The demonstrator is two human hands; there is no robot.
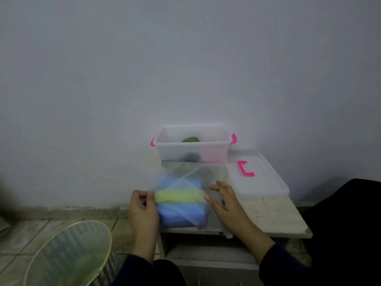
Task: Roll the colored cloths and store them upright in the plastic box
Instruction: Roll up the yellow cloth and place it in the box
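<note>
Left hand [143,205] with fingers curled, pinching the left edge of a thin clear bag [191,182]. Right hand [223,200] with fingers spread and fairly straight, pressed flat on the bag's right side. Inside the bag, blue cloth [181,213] with a yellow-green cloth [179,196] across it, on the near edge of a small table [274,215]. Behind, against the wall, the clear plastic box [191,148] with pink clips, a dark green roll [190,139] inside. To the right, the box lid [261,178] lying flat. Lower left, a bin [68,254] on the tiled floor.
</note>
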